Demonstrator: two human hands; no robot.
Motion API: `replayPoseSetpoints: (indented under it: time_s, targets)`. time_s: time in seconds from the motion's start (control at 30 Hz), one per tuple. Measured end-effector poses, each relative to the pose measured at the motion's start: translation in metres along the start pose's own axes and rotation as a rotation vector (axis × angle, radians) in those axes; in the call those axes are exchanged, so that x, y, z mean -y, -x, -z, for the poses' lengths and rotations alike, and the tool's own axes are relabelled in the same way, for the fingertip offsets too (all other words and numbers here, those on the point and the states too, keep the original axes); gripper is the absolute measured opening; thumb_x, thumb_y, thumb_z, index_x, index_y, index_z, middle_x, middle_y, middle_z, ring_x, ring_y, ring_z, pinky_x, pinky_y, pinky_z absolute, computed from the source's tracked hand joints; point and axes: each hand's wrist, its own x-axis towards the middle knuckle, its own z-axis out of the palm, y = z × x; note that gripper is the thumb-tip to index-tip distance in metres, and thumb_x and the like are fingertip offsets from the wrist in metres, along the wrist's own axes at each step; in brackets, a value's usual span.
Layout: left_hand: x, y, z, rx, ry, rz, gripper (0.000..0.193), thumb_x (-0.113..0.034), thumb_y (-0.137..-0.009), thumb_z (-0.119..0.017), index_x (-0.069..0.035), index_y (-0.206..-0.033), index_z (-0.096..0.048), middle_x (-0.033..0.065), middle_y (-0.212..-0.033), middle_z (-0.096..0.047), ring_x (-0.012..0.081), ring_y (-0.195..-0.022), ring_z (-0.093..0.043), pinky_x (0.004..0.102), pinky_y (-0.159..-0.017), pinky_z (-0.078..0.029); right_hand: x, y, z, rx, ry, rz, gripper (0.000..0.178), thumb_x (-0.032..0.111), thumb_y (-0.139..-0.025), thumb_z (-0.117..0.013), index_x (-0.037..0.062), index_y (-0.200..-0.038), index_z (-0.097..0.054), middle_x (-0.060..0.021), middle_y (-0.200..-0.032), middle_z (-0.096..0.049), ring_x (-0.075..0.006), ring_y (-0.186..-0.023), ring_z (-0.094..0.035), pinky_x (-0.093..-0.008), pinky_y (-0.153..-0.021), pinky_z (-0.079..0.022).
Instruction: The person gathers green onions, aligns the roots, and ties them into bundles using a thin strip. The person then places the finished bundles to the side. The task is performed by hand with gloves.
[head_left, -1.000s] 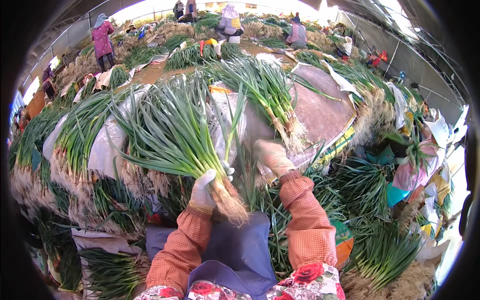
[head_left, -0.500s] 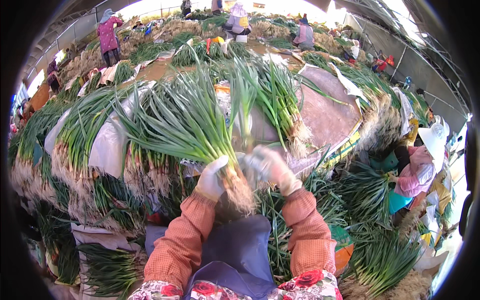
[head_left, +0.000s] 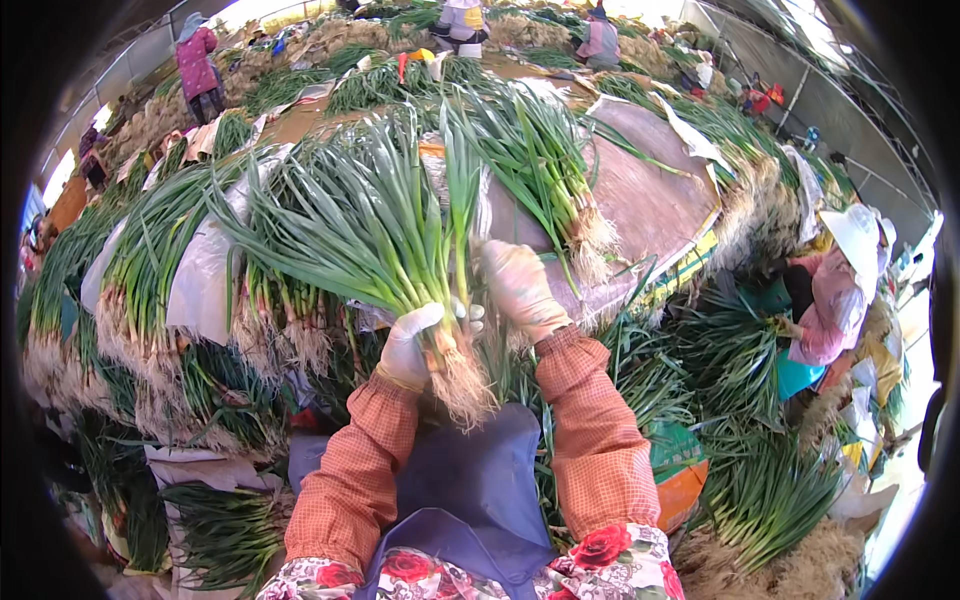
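My left hand (head_left: 412, 350), in a pale glove, is wrapped round a bunch of green onions (head_left: 385, 235) just above its roots. The long leaves fan up and to the left; the tan roots (head_left: 460, 385) hang below the fist over my lap. Just right of the bunch, my gloved right hand (head_left: 520, 290) is closed, its fingertips beside an upright onion stalk (head_left: 460, 200). Whatever those fingers hold is hidden. Beyond it, a smaller bundle of green onions (head_left: 560, 180) lies with its roots toward me.
A heap of green onions (head_left: 165, 260) rises on the left, partly covered by a pale sheet (head_left: 205, 285). Brown sheeting (head_left: 650, 190) covers part of the mound ahead. A co-worker in a white hat (head_left: 835, 290) handles onions at the right. More onions (head_left: 770, 490) lie at lower right.
My right hand, blurred before, is now sharper and slightly higher and further left. The held bunch and my left hand have shifted a little left, and the whole view has moved slightly.
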Motion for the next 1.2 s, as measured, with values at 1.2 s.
replayPoseSetpoints:
  time_s: [1.2]
  targets:
    - [0.018,0.018,0.008,0.036,0.096,-0.192,0.068,-0.030,-0.087,-0.064,-0.004,-0.144,-0.038,0.0162,-0.140,-0.049,0.0334,-0.129,-0.049,0.0529,-0.114,-0.033,-0.031,0.191,0.042,1.148,0.125,-0.431,0.049,0.019,-0.090,-0.060,0.0190,-0.137,-0.050,-0.0199,-0.114,-0.065,-0.0355,-0.105,-0.064,-0.0402,-0.089,-0.052]
